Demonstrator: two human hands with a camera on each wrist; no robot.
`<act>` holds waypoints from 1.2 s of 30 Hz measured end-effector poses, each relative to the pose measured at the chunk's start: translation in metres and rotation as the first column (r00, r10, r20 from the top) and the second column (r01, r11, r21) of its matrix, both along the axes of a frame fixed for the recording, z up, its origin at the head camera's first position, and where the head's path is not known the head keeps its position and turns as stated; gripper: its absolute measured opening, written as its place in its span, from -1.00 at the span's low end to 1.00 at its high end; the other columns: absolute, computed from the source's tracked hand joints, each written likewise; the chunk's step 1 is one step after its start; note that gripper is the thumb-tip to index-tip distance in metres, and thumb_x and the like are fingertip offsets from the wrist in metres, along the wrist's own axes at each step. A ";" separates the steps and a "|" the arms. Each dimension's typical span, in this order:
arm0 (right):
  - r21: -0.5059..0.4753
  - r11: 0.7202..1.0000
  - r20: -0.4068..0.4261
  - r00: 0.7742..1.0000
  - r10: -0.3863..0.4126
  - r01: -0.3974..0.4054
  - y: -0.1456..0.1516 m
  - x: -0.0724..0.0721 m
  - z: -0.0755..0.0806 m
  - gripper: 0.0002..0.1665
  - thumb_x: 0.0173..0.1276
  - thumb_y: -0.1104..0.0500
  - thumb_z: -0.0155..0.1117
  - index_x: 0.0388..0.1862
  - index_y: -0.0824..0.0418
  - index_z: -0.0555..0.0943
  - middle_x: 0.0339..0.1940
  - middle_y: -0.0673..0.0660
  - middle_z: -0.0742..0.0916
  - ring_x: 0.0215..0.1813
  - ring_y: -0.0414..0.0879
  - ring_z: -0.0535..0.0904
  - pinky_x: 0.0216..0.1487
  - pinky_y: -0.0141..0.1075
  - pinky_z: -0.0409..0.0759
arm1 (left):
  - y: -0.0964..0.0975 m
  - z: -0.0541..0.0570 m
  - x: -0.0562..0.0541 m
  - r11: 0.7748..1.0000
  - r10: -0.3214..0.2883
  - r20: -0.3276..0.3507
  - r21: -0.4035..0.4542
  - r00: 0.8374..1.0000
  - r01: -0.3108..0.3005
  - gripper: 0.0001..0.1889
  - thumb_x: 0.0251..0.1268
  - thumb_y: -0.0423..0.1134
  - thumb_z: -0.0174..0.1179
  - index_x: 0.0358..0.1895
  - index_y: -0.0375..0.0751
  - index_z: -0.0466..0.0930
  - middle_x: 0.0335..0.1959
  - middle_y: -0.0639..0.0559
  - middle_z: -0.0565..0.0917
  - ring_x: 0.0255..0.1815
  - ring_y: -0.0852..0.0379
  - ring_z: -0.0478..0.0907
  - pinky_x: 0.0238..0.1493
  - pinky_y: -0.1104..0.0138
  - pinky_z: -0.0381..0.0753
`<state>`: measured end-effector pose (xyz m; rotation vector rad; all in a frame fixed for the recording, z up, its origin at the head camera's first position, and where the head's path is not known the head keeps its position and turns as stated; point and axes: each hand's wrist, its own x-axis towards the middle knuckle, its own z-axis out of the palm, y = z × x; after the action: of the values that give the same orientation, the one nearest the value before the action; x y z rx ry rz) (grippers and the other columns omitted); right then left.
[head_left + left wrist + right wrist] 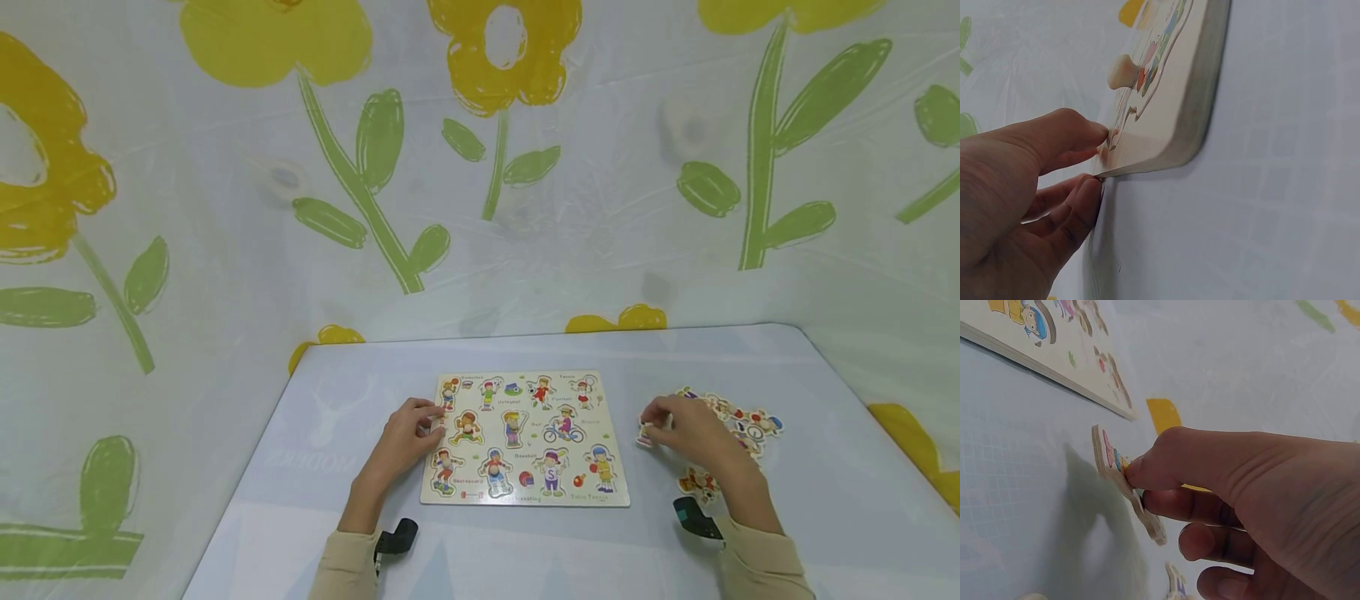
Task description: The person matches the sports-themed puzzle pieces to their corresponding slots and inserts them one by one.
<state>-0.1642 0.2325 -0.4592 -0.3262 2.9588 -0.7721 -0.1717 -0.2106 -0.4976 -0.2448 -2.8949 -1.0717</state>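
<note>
At the left edge of a wooden knob puzzle board (603, 429) my left hand (405, 437) grips the rim. The left wrist view has the thumb (1094, 134) over the printed face and the other fingers against the side, close to a round wooden knob (1124, 72). Right of the board, my right hand (697, 429) pinches a flat puzzle piece (1110, 456) between thumb and forefinger. That piece is tilted above the table and casts a shadow; its picture is partly hidden by the thumb.
Loose puzzle pieces (750, 421) lie in a pile behind and beside my right hand, several overlapping. Another small group (699, 482) is near the right wrist. A white cloth covers the table (510, 550), and a flower-printed curtain (525, 267) stands behind it.
</note>
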 end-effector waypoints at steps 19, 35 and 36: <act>-0.001 1.000 0.028 1.000 -0.009 0.009 -0.007 -0.001 0.004 -0.87 0.21 0.22 0.38 -0.24 0.14 0.69 -0.35 0.00 0.69 -0.26 -0.11 0.52 -0.21 -0.20 0.54 | 0.000 0.000 0.001 1.000 0.008 0.004 -0.002 1.000 -0.008 -0.67 0.18 -0.22 0.36 0.03 -0.17 0.70 0.08 -0.11 0.58 -0.23 0.17 0.49 -0.24 0.40 0.51; 0.019 1.000 0.047 0.999 -0.015 0.014 -0.017 -0.004 0.005 -0.86 0.22 0.19 0.38 -0.23 0.13 0.70 -0.36 -0.01 0.67 -0.28 -0.11 0.49 -0.24 -0.25 0.52 | 0.000 0.002 0.000 1.000 0.006 -0.005 -0.002 1.000 -0.006 -0.68 0.18 -0.22 0.37 0.01 -0.18 0.70 0.05 -0.11 0.58 -0.24 0.18 0.49 -0.25 0.40 0.52; 0.019 1.000 0.050 0.999 -0.018 0.017 -0.018 -0.004 0.005 -0.86 0.21 0.19 0.38 -0.23 0.12 0.70 -0.36 -0.01 0.67 -0.28 -0.11 0.49 -0.23 -0.25 0.52 | 0.000 0.002 0.000 1.000 0.006 -0.003 -0.002 1.000 -0.006 -0.69 0.18 -0.22 0.36 0.01 -0.18 0.70 0.06 -0.10 0.58 -0.23 0.18 0.49 -0.25 0.40 0.52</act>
<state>-0.1679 0.2148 -0.4542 -0.2755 2.9242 -0.7435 -0.1714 -0.2103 -0.4958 -0.2375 -2.8921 -1.0673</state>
